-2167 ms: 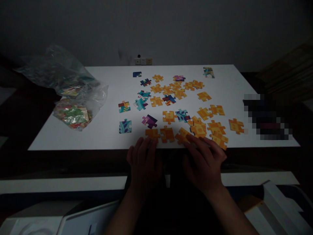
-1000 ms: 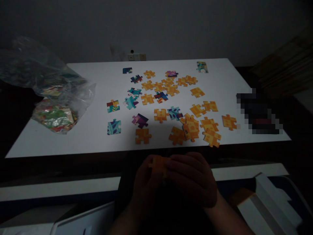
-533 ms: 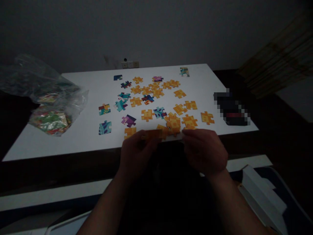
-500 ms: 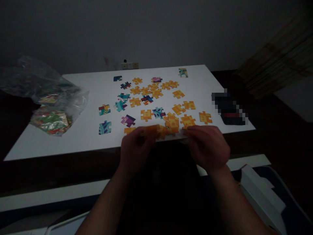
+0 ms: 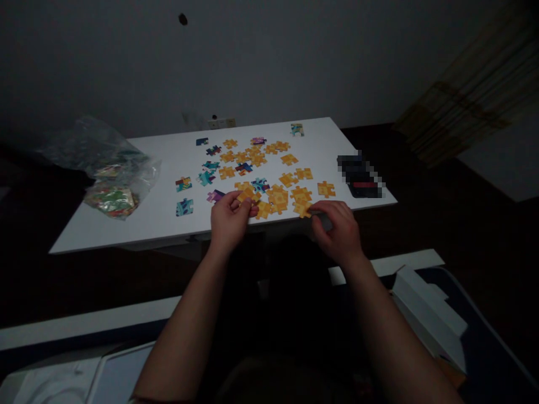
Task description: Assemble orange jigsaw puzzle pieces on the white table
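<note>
Two hands work the table's near edge: your left hand [image 5: 229, 216] pinches an orange puzzle piece [image 5: 246, 196]; your right hand [image 5: 337, 227], fingers curled, touches another orange piece [image 5: 303, 210] at three o'clock from it. Both sit near the white table [image 5: 138, 224] edge; a nudge could drop them. No writing is legible.

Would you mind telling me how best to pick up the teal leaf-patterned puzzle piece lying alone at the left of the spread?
Pinch the teal leaf-patterned piece across its straight side edges, coming from above. It lies flat on the white table, apart from its neighbours, leaving room around it.
</note>
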Demonstrator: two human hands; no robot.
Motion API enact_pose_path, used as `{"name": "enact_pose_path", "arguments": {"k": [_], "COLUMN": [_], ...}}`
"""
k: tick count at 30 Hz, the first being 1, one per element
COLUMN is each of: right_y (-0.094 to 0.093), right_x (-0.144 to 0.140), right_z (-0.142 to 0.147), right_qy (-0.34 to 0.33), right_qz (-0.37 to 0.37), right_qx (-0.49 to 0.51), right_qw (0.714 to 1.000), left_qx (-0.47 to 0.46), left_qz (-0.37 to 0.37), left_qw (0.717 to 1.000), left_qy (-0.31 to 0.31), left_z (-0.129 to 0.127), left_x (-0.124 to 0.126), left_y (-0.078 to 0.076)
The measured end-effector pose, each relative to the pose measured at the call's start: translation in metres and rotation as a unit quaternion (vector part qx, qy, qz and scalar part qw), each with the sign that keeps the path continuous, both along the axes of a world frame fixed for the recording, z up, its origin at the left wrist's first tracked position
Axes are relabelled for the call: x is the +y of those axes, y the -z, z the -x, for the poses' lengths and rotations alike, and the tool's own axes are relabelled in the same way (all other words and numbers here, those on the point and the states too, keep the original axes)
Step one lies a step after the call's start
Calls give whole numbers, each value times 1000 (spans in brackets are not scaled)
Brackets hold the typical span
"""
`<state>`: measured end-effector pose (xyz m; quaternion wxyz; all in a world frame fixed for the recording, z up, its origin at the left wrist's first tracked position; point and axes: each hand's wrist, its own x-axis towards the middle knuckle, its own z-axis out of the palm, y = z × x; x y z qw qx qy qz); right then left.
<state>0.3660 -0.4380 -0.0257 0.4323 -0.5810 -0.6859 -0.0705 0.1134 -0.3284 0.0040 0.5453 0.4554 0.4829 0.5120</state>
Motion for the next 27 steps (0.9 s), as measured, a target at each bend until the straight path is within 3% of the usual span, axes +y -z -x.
{"name": "enact_pose_path", "arguments": {"k": [9, 19, 24, 27], "right_y": [13, 27, 44, 51], "right_x": [-1, 2, 4, 4], "right_z": [14, -4, -8, -9], "right_qy": [32, 64, 68, 64], "right_qz": [3, -24, -55, -67], "right_qx": [-67, -43, -28, -26], "right_qw": [997, 997, 996, 995], "left_qx": [16, 17, -7, -26], "left_qz": [-10, -39, -152, -178], "left_qw": [1000, 999, 985, 976], "left_qy": [2, 14, -80, -124], "left_z": [0, 4, 4, 7], "left_x": [-1, 1, 11, 17], "left_y": [1, -4, -1, 1]}}
